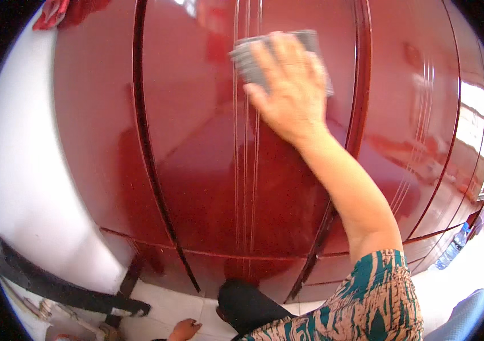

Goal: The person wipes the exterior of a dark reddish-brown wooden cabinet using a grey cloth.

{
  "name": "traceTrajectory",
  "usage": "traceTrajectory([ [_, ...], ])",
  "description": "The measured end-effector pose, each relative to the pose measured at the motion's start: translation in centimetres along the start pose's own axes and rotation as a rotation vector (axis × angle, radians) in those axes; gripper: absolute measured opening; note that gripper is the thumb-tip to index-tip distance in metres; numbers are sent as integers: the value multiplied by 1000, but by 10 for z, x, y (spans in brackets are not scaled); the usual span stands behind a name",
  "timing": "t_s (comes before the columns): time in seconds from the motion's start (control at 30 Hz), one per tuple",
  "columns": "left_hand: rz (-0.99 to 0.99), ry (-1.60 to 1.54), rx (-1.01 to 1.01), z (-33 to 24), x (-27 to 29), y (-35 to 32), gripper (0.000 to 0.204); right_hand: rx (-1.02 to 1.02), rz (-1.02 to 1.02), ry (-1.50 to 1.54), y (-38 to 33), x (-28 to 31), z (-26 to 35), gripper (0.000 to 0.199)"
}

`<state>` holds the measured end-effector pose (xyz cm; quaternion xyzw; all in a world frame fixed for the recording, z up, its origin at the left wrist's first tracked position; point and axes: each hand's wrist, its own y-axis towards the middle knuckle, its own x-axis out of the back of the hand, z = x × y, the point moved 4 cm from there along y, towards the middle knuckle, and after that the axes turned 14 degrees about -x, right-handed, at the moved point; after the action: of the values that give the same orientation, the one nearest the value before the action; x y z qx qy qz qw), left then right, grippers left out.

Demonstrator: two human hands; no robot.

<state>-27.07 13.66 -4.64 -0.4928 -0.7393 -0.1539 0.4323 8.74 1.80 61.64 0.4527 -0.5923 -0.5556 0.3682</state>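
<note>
My right hand (293, 91) presses a folded grey cloth (247, 59) flat against the glossy dark red cabinet door (196, 142). Its fingers lie spread over the cloth, whose edges stick out on both sides and look slightly blurred. The right arm, in a green and tan patterned sleeve, reaches up from the lower right. Low in the view, left of my dark-clad knee, my left hand (185, 329) shows only in part. Its fingers are curled in, and no object can be seen in them.
More red cabinet panels (409, 125) extend to the right. A white wall (23, 153) borders the left side, with a dark bar (63, 281) low beside it. A plastic bottle (452, 250) stands on the pale floor at right. Red fabric (53, 12) hangs at upper left.
</note>
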Motion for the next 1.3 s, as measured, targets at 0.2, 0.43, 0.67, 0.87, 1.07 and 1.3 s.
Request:
traceTrajectory([
  [0.2,-85,-71,176,-92,42,0,57,-75,177,-185,-118,44,-51,62],
  [0.43,-78,-107,229,-106,40,-6,55,-64,639,-119,-350,76,-37,59],
  [0.67,-73,-98,244,-93,35,-9,54,12,677,-94,-387,81,-38,53],
  [0.87,-89,-83,175,-90,25,-4,50,-125,440,-145,-273,62,-52,56],
  [1.07,-148,-126,185,-118,46,-6,48,7,55,-75,-126,40,-65,63],
  [1.3,-105,-114,232,-113,39,-7,47,56,-156,-105,-4,22,-85,54],
])
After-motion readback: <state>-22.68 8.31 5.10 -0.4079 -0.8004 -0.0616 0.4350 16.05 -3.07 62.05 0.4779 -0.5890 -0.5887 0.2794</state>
